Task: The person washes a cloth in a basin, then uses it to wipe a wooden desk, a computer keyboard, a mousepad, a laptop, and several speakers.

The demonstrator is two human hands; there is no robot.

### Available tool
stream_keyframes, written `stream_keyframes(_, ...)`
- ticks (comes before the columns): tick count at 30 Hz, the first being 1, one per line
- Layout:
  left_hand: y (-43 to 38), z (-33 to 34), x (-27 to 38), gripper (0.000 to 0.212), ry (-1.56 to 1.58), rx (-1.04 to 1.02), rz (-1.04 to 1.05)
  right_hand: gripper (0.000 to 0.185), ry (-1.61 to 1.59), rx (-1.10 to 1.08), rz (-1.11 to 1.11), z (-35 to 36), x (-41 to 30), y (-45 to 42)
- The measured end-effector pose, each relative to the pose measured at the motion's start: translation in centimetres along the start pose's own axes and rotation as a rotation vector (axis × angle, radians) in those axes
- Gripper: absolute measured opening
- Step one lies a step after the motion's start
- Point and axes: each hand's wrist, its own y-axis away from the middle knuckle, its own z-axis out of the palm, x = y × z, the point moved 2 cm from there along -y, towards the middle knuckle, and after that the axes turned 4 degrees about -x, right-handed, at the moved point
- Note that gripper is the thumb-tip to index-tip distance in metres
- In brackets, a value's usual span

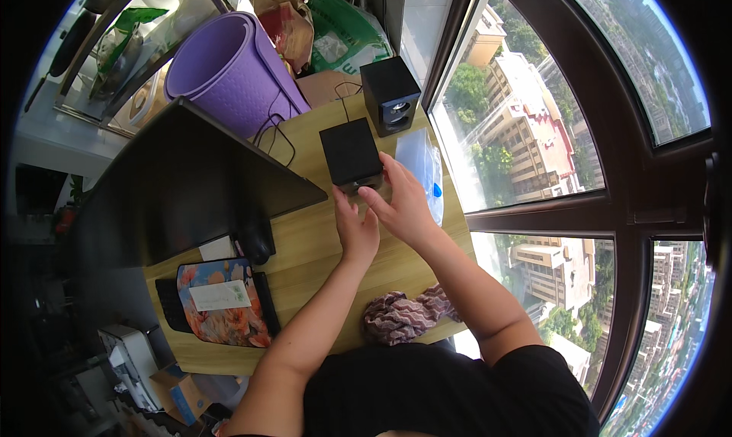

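Observation:
Both of my hands are at the near end of a black box speaker (350, 149) at the middle of the wooden desk. My left hand (355, 225) touches its lower left corner, and my right hand (400, 200) has its fingers along the right side and its thumb near the front. The hands hold the speaker between them; whether it is lifted off the desk I cannot tell. Just behind it, to the right, stands a second black speaker (390, 94). A clear plastic bag (420, 157) with a blue part lies right of my right hand.
A large black monitor (189, 185) stands at the left, with a black mouse (260, 245) near it. A floral cloth (214, 317) covers a keyboard-like object. Nearer me lies a patterned scarf (394, 320). Behind the desk are a rolled purple mat (229, 71) and bags; windows line the right.

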Motion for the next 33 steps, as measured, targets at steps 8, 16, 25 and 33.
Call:
stream_keyframes(8, -4.9, 1.9, 1.0, 0.076, -0.191, 0.151, 0.097, 0.06, -0.13, -0.028, 0.045, 0.7, 0.9, -3.9)
stream_keyframes(16, -8.3, 2.3, -0.9, 0.102, -0.249, 0.405, -0.031, 0.078, 0.157, 0.371, 0.174, -5.5, 3.6, -6.7)
stream_keyframes(25, -10.4, 1.9, -2.0, 0.086, -0.324, 0.633, 0.085, 0.109, 0.001, 0.015, 0.653, -1.5, 8.1, 2.1)
stream_keyframes(33, -10.7, 1.3, -1.8, 0.091, -0.301, 0.585, 0.035, 0.09, -0.143, 0.142, 0.6, -1.5, 6.1, 4.2)
